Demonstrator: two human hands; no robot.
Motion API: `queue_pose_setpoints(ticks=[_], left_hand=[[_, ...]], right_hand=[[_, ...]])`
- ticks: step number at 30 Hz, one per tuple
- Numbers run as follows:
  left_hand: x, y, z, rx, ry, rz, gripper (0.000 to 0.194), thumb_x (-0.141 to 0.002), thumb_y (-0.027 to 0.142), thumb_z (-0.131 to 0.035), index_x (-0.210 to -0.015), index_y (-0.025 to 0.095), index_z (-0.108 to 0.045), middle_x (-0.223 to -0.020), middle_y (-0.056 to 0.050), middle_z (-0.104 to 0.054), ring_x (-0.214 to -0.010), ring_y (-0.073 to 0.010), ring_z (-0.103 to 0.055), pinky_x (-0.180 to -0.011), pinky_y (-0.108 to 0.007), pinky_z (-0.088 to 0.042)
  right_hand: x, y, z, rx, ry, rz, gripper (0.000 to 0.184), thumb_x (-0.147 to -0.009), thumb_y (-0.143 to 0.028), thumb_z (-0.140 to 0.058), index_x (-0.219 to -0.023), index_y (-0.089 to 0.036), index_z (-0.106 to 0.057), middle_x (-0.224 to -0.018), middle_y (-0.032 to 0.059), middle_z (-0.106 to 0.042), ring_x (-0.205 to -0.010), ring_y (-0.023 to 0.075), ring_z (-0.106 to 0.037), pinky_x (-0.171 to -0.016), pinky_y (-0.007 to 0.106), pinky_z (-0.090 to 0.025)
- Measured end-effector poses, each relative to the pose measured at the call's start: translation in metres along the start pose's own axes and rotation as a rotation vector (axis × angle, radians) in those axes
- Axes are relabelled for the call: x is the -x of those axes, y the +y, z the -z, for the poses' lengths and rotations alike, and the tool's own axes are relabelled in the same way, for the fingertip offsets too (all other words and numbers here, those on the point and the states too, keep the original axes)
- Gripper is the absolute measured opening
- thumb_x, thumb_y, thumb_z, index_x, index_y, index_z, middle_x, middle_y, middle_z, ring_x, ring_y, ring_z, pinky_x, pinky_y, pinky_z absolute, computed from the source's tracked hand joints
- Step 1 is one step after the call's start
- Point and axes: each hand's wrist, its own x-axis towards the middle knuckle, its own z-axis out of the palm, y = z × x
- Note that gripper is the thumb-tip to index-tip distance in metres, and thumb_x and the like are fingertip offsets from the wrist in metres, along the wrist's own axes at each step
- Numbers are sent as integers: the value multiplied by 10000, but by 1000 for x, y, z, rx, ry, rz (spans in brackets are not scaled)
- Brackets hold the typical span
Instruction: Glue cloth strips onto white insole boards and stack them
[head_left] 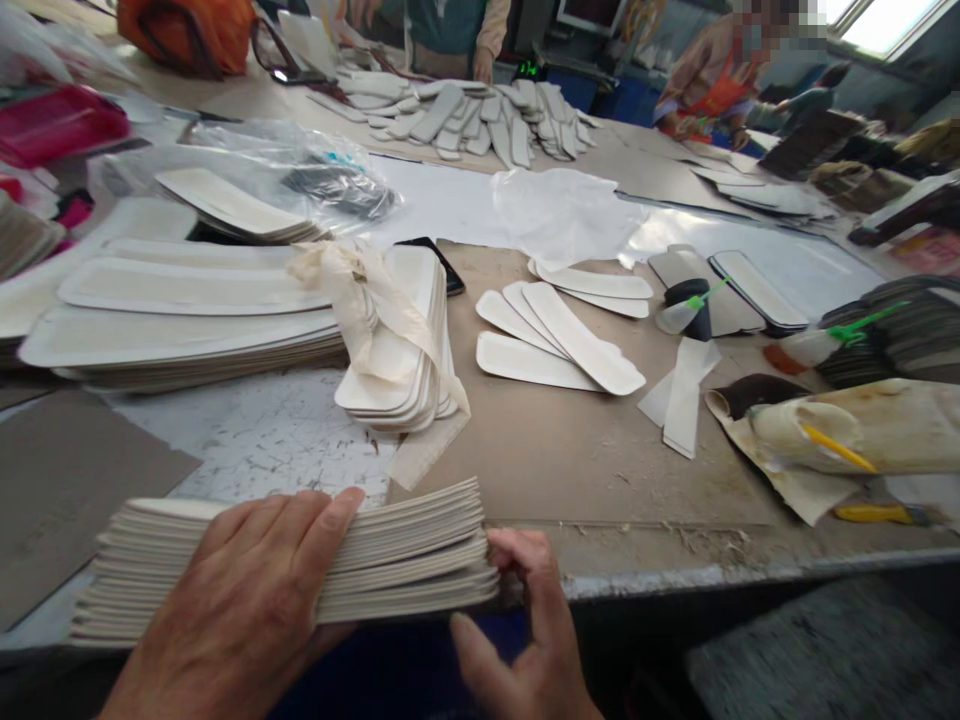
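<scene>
A thick stack of long, flat off-white pieces point(420, 560) with rounded ends and slightly curved edges lies at the table's front edge. My left hand point(255, 580) is wrapped over its near side, fingers across the top; the fingers' far ends are partly hidden. At the stack's right end is my right hand point(525, 620), its bent fingertips against the edges and its thumb held apart below. Just beyond stands another pile of such pieces point(394, 380), with a pale cloth strip point(360, 310) draped round it. To its left lies a larger pile of longer pieces point(195, 290).
Several loose pieces point(577, 340) fan out on the brown board point(600, 450). Small bottles with green tips point(682, 315), a roll point(847, 430) and a yellow-handled tool point(877, 513) sit at right. Across the table, a person point(450, 35) stands behind a heap of pieces point(480, 115).
</scene>
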Motion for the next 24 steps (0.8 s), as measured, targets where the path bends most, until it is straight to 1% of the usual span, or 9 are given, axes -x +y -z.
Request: queue_pose_setpoints(ticks=[2,5,9,11,15,18,20,24], left_hand=[[-1,1,1,-13,12,-13,687,-674,259,-713,-1252,183,-349,-1031,-95,-599,-937,-303,-560,-871,-455,-362],[-3,1,2,-15,31,-22,690,-658,263,-723,-1240,169,-364,-1015,-98,-597,-923,-305,-556,-865,-458,-358],[-4,2,4,-18,28,-19,638,-679,269,-693,-1224,164,-379,-991,-93,-598,-899,-307,-555,-841,-458,-364],[-4,2,4,-21,34,-23,634,-680,266,-690,-1223,159,-381,-993,-96,-596,-901,-309,-551,-841,-459,-365],[-2,2,4,-16,52,-32,637,-677,264,-695,-1221,161,-381,-986,-92,-592,-898,-304,-546,-838,-454,-363],[-2,2,3,-9,58,-36,640,-671,247,-692,-1224,164,-379,-993,-92,-589,-909,-304,-544,-846,-452,-358],[-2,2,2,-4,63,-34,651,-664,241,-694,-1228,168,-378,-1004,-93,-587,-920,-304,-542,-855,-453,-355],[-3,2,2,-12,64,-23,669,-649,224,-706,-1227,170,-374,-1020,-98,-583,-935,-305,-540,-866,-454,-356]], right_hand=[[-1,1,0,19,-6,22,487,-754,-139,-567,-1206,-254,-429,-1020,36,-462,-902,181,-503,-769,285,-447],[-2,2,-1,76,11,59,480,-756,-142,-590,-1197,-248,-433,-1104,62,-440,-1033,205,-487,-792,279,-458],[-3,4,-2,94,28,94,472,-770,-162,-595,-1207,-234,-432,-1171,87,-444,-1152,237,-457,-864,314,-462],[-2,5,-3,89,32,99,482,-768,-158,-601,-1212,-231,-430,-1183,91,-460,-1168,242,-458,-888,326,-461],[0,5,-4,95,44,92,484,-758,-164,-609,-1208,-224,-441,-1162,86,-501,-1139,238,-492,-933,344,-450],[2,6,-5,90,49,75,490,-754,-178,-613,-1212,-226,-444,-1176,85,-507,-1137,234,-505,-921,328,-464],[3,7,-5,81,48,70,496,-755,-178,-610,-1219,-229,-442,-1191,86,-508,-1148,235,-505,-904,318,-478],[2,9,-4,79,46,85,512,-755,-160,-604,-1233,-231,-435,-1206,86,-515,-1180,240,-489,-956,342,-455]])
